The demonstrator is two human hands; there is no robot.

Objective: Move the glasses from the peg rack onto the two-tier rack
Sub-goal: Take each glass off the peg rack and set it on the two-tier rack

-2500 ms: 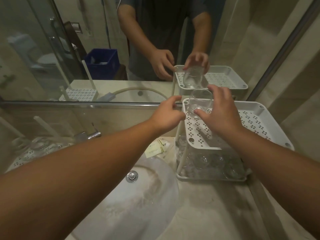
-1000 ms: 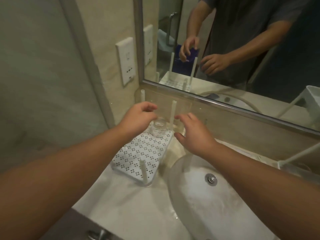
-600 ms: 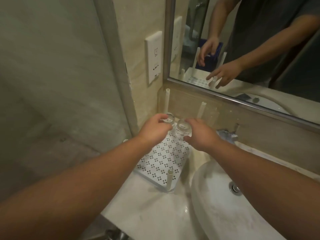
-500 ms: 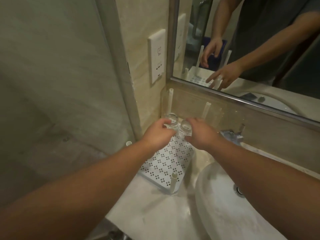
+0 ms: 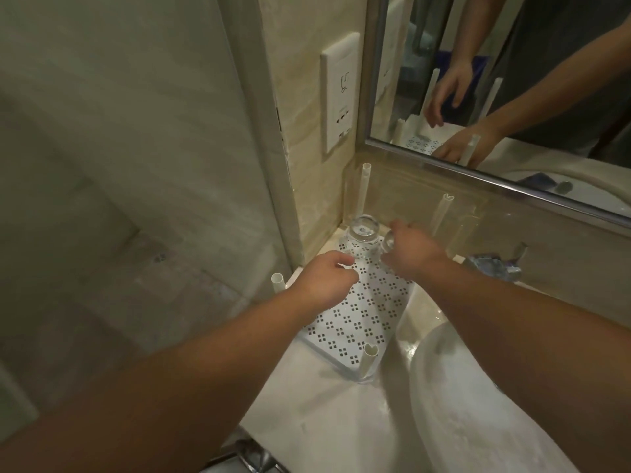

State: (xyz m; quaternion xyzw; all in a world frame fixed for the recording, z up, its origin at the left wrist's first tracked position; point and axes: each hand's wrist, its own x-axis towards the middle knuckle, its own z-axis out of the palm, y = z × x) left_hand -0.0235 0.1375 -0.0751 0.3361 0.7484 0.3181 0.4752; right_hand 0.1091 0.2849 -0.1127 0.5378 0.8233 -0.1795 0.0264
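Note:
The white perforated peg rack [image 5: 358, 315] sits in the counter's back left corner, with tall pegs at its corners. One clear glass [image 5: 363, 235] stands upside down at the rack's far end. My left hand [image 5: 324, 281] is just in front of it, fingers loosely curled, thumb near the glass's lower edge, holding nothing. My right hand [image 5: 411, 256] is closed around a second clear glass [image 5: 387, 241] right beside the first; only its left side shows. The two-tier rack is out of view.
A white basin [image 5: 478, 404] lies right of the peg rack, with a chrome tap [image 5: 512, 264] behind it. The mirror [image 5: 512, 80] and a wall socket [image 5: 338, 93] are above; a glass panel bounds the left.
I turned from the two-tier rack to the peg rack and both hands reached the two glasses. In the last half second my left hand slid back off its glass, leaving it uncovered.

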